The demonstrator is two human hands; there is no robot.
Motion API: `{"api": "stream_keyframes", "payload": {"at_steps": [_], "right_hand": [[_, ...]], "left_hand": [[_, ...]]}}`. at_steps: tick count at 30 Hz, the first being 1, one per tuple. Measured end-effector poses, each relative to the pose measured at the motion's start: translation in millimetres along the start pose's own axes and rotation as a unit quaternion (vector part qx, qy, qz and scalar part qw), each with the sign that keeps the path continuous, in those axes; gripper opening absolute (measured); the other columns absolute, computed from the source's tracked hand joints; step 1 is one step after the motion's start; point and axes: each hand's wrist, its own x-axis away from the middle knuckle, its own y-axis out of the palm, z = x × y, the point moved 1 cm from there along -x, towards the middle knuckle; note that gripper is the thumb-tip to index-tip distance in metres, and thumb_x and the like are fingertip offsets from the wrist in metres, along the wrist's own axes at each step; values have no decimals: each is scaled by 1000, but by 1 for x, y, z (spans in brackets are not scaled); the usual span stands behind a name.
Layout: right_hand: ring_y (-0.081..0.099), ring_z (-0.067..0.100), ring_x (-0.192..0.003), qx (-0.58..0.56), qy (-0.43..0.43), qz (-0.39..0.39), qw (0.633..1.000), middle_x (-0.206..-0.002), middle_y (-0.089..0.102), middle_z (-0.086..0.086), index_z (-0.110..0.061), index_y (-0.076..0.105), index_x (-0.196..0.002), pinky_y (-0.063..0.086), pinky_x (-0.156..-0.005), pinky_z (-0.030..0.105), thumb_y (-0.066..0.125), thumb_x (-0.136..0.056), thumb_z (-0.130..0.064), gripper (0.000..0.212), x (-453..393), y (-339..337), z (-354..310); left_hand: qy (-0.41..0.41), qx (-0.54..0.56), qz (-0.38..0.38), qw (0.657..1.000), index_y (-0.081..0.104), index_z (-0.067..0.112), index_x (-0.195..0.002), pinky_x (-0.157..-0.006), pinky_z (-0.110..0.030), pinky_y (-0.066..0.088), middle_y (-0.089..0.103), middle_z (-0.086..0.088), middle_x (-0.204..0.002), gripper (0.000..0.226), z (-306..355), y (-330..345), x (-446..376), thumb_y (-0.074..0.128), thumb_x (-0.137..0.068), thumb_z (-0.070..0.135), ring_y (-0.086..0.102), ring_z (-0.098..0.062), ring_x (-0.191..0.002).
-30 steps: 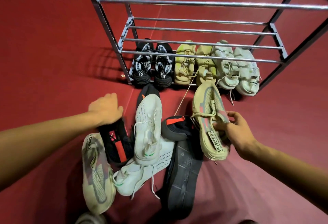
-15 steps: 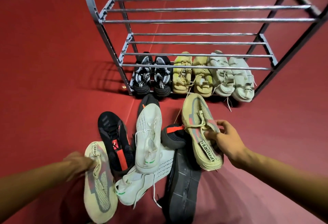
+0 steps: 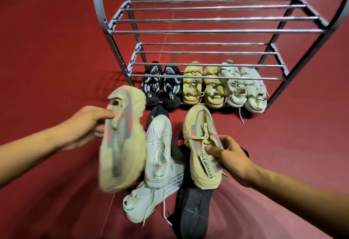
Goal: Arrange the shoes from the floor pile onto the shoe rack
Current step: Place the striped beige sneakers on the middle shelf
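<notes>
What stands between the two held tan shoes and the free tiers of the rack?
Nothing visible. The left hand and right hand each hold a tan shoe; the rack's middle and top bars are bare.

Both bare forearms reached forward and in from the bottom corners. Left hand was raised, motion-blurred, thumb pointing right, its grip closed on the collar of a beige knit sneaker with grey-red stripes. Right hand sat lower, knuckles up, fingers curled, thumb pinching the tongue of the matching beige sneaker.
</notes>
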Motion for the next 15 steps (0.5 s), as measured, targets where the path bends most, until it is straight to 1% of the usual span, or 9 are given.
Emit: {"api": "stream_keyframes", "payload": {"at_steps": [1, 3, 5, 7, 8, 9, 11, 12, 15], "right_hand": [[72, 22, -85, -11, 9, -12, 1000, -109, 72, 16, -7, 53, -121, 60, -75, 37, 76, -89, -10, 40, 0, 8, 4], [70, 19, -89, -9, 21, -53, 998, -107, 70, 11, -5, 50, -125, 60, -78, 35, 76, -90, -15, 44, 2, 25, 9], [65, 15, -97, 59, 30, -100, 993, -111, 64, 5, -12, 48, -128, 59, -84, 34, 74, -93, -23, 45, 4, 33, 4], [64, 18, -115, 69, 26, -186, 980, -128, 63, 8, -18, 52, -134, 55, -98, 40, 71, -95, -29, 45, 4, 31, -1], [65, 22, -115, 44, 27, -220, 974, -129, 67, 10, -15, 57, -133, 55, -98, 38, 64, -99, -27, 38, 5, 27, -4], [69, 23, -109, 7, 41, -235, 971, -120, 72, 9, -11, 62, -128, 54, -93, 33, 56, -103, -22, 28, 6, 20, -5], [72, 17, -91, -60, 69, -202, 975, -101, 76, 8, -5, 68, -111, 54, -83, 26, 44, -106, -15, 27, 2, 5, -8], [73, 17, -89, -76, 73, -174, 979, -100, 77, 10, -3, 71, -108, 54, -83, 27, 41, -107, -21, 35, 0, -1, -9], [65, 37, -116, -174, 150, -158, 960, -125, 68, 24, -1, 70, -124, 42, -110, 47, 32, -98, -65, 79, -11, -18, -3]], "left_hand": [[0, 16, -20, 1000, 63, 6, -50, -39, -19, 18, 30, 1, -42, 41, 2, 23, -2, 62, -89, 16, 19, -10, -40], [-9, 37, -53, 998, 63, -3, -67, -39, -17, 20, 33, -2, -47, 31, 0, 68, -11, 57, -95, 8, 22, -9, -37], [-26, 24, -52, 998, 63, -6, -86, -40, -18, 23, 38, -9, -59, 18, -14, 104, -26, 64, -94, 11, 28, -10, -37], [-43, -32, -44, 998, 66, 0, -85, -41, -20, 27, 45, -10, -54, 20, -28, 135, -41, 67, -93, 18, 34, -12, -37], [-47, -58, -39, 996, 65, 3, -81, -43, -21, 29, 48, -6, -47, 23, -32, 148, -47, 68, -92, 22, 37, -13, -37], [-50, -70, -31, 996, 63, 5, -76, -44, -22, 31, 48, 0, -43, 26, -37, 159, -53, 68, -92, 26, 40, -13, -38], [-61, -68, -12, 996, 59, 9, -71, -47, -22, 34, 51, 2, -42, 33, -42, 176, -63, 66, -93, 32, 43, -14, -38], [-61, -73, -2, 995, 59, 10, -71, -48, -22, 36, 54, 2, -44, 35, -43, 183, -65, 64, -95, 36, 45, -14, -38], [-43, -130, 25, 990, 55, 12, -71, -48, -21, 43, 61, -1, -52, 42, -44, 200, -66, 57, -99, 43, 51, -15, -41]]}}
